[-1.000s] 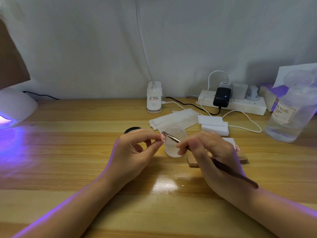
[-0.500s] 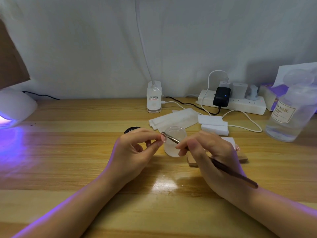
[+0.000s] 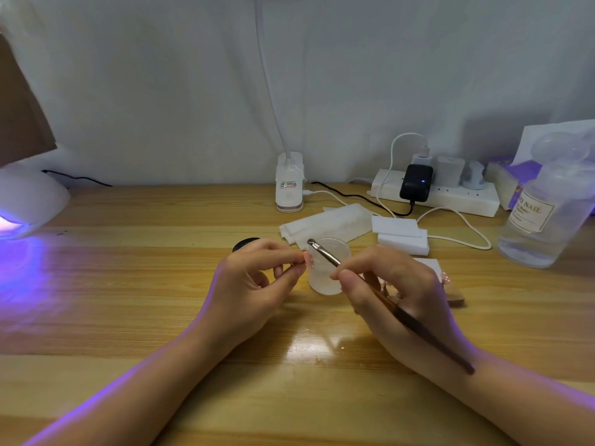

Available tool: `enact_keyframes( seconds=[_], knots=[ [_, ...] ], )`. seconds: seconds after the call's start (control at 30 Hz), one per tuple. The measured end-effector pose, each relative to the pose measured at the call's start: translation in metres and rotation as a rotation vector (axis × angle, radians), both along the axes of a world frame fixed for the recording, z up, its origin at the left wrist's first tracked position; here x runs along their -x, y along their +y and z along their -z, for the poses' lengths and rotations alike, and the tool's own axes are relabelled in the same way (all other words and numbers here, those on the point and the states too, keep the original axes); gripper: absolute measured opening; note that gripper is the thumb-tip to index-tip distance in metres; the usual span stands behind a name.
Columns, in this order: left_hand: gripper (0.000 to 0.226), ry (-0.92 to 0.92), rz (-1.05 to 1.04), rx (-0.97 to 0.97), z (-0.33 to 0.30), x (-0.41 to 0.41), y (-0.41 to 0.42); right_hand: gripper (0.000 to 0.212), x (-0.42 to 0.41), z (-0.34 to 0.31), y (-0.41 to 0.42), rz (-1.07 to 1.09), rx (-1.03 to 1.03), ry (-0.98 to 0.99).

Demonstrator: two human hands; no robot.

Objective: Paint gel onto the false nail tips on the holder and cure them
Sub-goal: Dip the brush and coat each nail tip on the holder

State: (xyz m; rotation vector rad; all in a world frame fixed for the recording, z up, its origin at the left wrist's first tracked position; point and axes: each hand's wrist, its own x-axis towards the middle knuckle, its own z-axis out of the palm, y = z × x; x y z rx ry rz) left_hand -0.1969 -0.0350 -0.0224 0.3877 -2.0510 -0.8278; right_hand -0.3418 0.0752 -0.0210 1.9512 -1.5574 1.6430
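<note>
My left hand (image 3: 254,284) pinches a small pink false nail tip (image 3: 308,258) between thumb and forefinger, just above the table. My right hand (image 3: 392,294) grips a thin brown brush (image 3: 418,326) like a pen; its metal ferrule and bristle end (image 3: 314,244) sit just above and right of the tip. A wooden holder (image 3: 455,296) with more pink tips shows partly behind my right hand. The white curing lamp (image 3: 27,201) glows purple at the far left. A black gel pot (image 3: 244,244) peeks out behind my left hand.
A frosted cup (image 3: 328,278) stands between my hands. White wipes (image 3: 325,225) and foam blocks (image 3: 401,235) lie behind it. A clip lamp base (image 3: 289,185), a power strip (image 3: 434,193) with cables and a clear bottle (image 3: 547,214) stand along the back and right.
The brush end has lifted slightly up off the nail tip; both hands otherwise stay in place.
</note>
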Motion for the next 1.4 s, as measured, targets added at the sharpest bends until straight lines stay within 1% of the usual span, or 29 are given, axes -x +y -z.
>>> enact_keyframes(
  seconds=[0.07,0.23,0.37,0.43,0.53,0.73,0.93,1.03,1.13,1.3,1.4],
  knots=[
    [0.025,0.006,-0.009,0.005,0.0005,0.0005,-0.0002,0.027,0.0004,0.0011,-0.0005,-0.01,-0.016,-0.007],
    [0.017,0.022,0.002,0.0,-0.0001,0.0001,0.0,0.045,0.0045,0.004,0.0046,-0.029,0.053,-0.063],
    [0.021,0.02,0.007,-0.001,0.0,0.0002,-0.0002,0.05,0.0037,0.0034,0.0027,0.036,0.098,0.007],
    [0.025,0.021,0.008,0.007,0.0001,0.0,0.0004,0.051,0.0031,0.0037,0.0004,0.07,0.073,0.048],
    [0.026,0.021,0.008,0.003,-0.0002,-0.0003,0.0008,0.052,0.0037,0.0051,-0.0014,0.05,0.062,0.035],
    [0.017,0.013,0.008,-0.029,-0.0016,-0.0009,0.0018,0.054,0.0066,0.0064,0.0034,0.049,0.092,-0.019],
    [0.021,-0.001,0.007,-0.02,-0.0003,-0.0006,0.0003,0.048,0.0028,0.0041,-0.0009,0.062,0.088,0.08],
    [0.021,-0.002,0.008,-0.027,0.0003,-0.0011,-0.0006,0.055,0.0048,0.006,0.0011,0.05,0.064,0.011],
    [0.021,-0.002,0.002,-0.026,0.0004,-0.0008,-0.0005,0.056,0.0056,0.0065,0.0042,0.043,0.05,-0.036],
    [0.022,-0.009,0.013,-0.017,-0.0005,-0.0002,0.0002,0.056,0.0008,0.0042,0.0012,0.087,0.081,0.069],
    [0.026,-0.012,0.012,-0.026,-0.0003,-0.0008,0.0,0.057,0.0025,0.0056,0.0003,0.068,0.063,0.053]
  ],
)
